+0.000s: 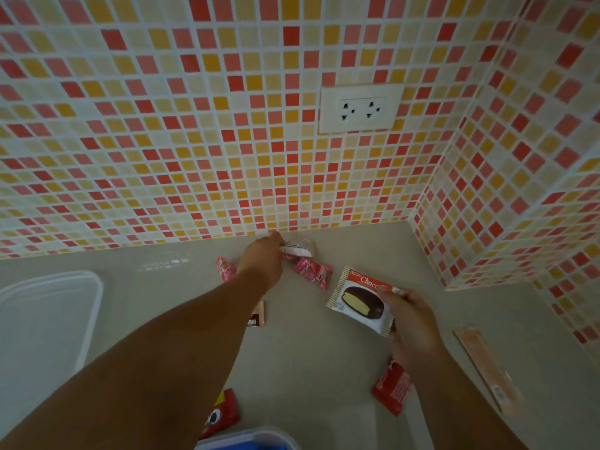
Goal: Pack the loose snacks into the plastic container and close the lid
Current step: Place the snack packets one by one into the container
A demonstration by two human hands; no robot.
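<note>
Countertop [308, 352] runs grey and flat to a tiled wall [194, 125] at the far edge and a second tiled wall [519, 157] at the right, forming a corner at far right; a double socket [361, 108] sits on the far wall. Open surface lies between the two forearms and at far left.

Left hand [261, 261] reaches to the far edge, fingers closed on a small white-wrapped snack [297, 248] just beside the wall base. Right hand [412, 323] grips a chocolate pie packet [360, 300] by its right end, the packet tilted, its long axis running far-left to near-right.

Pink candy wrappers lie either side of the left wrist: one at left [224, 268], one at right [313, 271]. A small brown packet [258, 315] is partly hidden by the left forearm. Red packets lie near, one at centre-left [222, 412], one under the right forearm [391, 388]. A long pale stick packet [487, 365] lies at right, axis running far to near.

A clear lid or tray [48, 306] rests at left; blur prevents telling which. The plastic container [246, 438] shows only its rim at the near edge.
</note>
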